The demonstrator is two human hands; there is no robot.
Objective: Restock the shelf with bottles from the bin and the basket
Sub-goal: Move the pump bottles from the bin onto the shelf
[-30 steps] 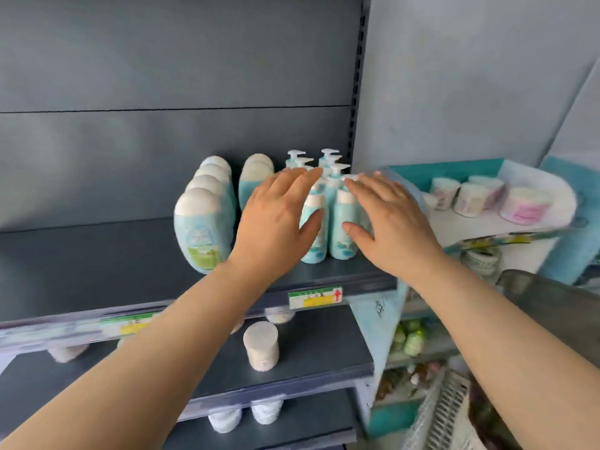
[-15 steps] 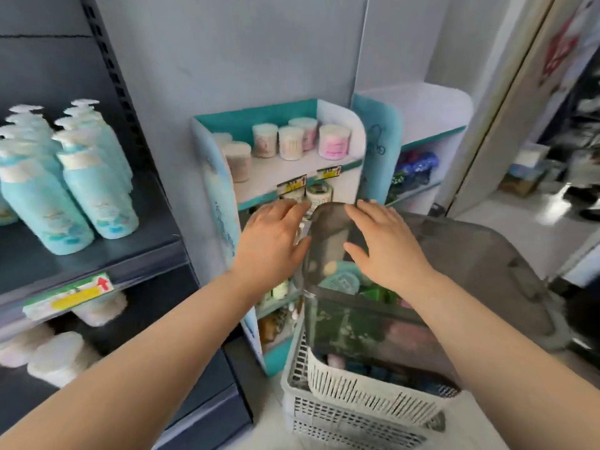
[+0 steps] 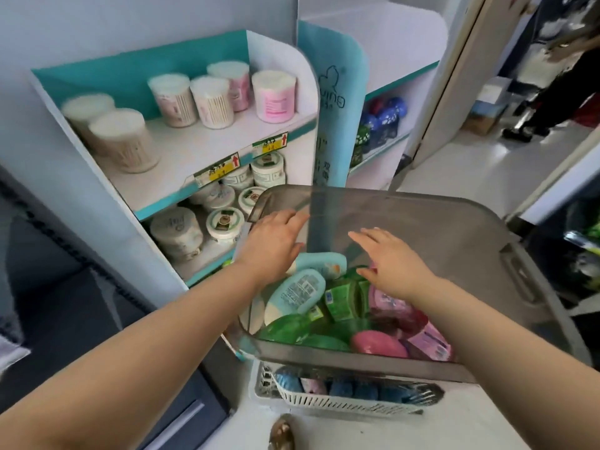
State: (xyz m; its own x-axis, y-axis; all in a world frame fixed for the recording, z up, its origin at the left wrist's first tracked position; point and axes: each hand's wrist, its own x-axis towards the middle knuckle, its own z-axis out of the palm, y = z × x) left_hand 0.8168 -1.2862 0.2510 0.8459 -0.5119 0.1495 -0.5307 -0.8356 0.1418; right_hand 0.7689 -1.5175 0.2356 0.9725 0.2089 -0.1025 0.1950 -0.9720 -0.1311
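Bin (image 3: 357, 356) holds two teal bottles (image 3: 298, 290); left hand (image 3: 272, 245), right hand (image 3: 393, 264) spread empty above it; basket (image 3: 341, 403) beneath mostly hidden.

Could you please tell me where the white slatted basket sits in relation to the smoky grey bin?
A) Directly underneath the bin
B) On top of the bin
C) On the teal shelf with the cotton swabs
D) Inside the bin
A: the white basket shows just below the front edge of the grey bin, which sits over it.
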